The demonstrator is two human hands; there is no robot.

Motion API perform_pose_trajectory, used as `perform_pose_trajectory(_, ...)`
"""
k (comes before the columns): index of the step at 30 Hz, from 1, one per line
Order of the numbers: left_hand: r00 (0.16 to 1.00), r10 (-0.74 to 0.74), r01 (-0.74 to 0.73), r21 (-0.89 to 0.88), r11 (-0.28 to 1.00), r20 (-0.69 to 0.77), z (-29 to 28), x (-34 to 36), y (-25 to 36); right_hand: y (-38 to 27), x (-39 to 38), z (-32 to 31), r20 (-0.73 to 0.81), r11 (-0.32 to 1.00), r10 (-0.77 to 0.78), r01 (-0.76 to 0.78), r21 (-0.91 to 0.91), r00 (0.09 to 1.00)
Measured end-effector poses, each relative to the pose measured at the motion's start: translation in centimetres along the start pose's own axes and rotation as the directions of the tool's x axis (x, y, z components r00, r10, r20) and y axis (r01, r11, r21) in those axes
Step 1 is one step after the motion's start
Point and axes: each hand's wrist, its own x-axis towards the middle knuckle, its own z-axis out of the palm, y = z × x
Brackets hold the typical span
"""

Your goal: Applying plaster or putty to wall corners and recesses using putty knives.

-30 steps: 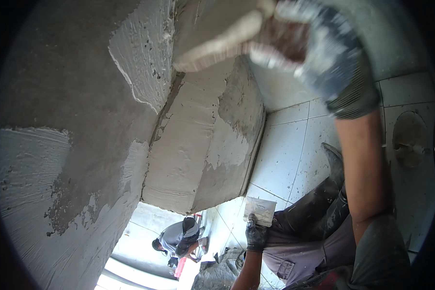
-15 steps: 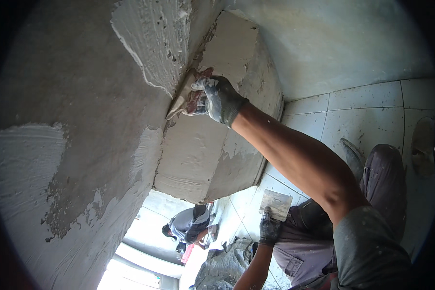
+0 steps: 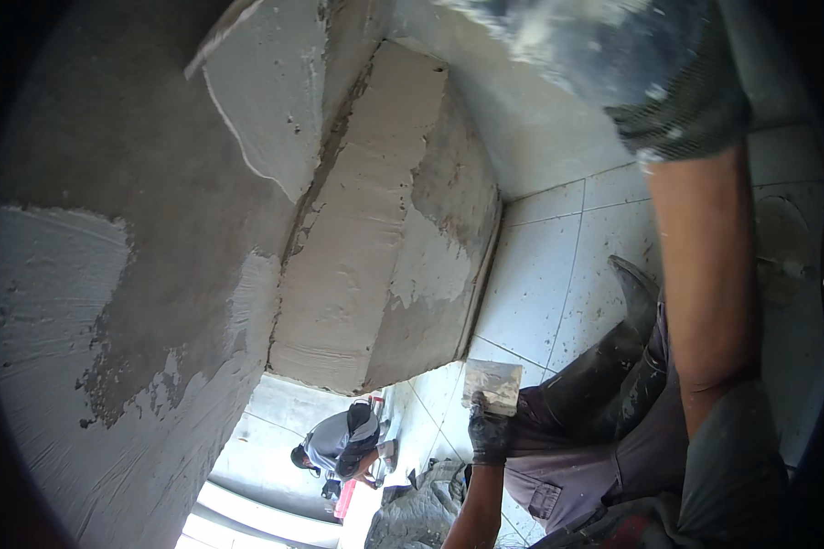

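My gloved right hand [image 3: 613,64] is raised close in the upper right. Its fingers run out of view at the top. Up at the wall, the thin edge of the plastering trowel [image 3: 218,38] shows over a patch of wet plaster [image 3: 270,101]; the join between hand and trowel is out of sight. Low in the picture, my left hand [image 3: 490,436], in a dark glove, grips a wide putty knife [image 3: 492,384] whose square blade carries smeared plaster. This blade is held beside my knee, over the tiles.
A plastered boxed ledge [image 3: 339,256] juts from the wall [image 3: 183,174]. White floor tiles [image 3: 531,274] lie spattered. Another person [image 3: 343,444] bends down beyond the ledge, near a red object [image 3: 345,499]. A crumpled grey sheet [image 3: 421,512] lies by my left arm.
My right hand has left the corner above the ledge and risen toward the top of the view, trowel moving up along the wall. The left hand keeps its hold; the view has shifted slightly.
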Motion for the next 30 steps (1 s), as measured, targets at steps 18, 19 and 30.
perform_pose_trajectory(18, 0.891, 0.453, -0.448, 0.196, 0.872, 0.023, 4.8, 3.5, 15.0, 3.5, -22.9, -17.4, -0.439, 0.873, 0.327, -0.445, -0.197, 0.837)
perform_pose_trajectory(19, 0.907, 0.422, -0.419, 0.172, 0.892, 0.021, 5.5, 3.7, 14.9, 3.2, -23.3, -17.7, -0.445, 0.852, 0.351, -0.479, -0.213, 0.824)
perform_pose_trajectory(30, 0.962, 0.272, -0.260, -0.215, 0.941, 0.027, 9.2, 5.1, 13.2, 4.2, -23.9, -9.9, -0.349, 0.124, 0.472, -0.453, -0.883, 0.809)
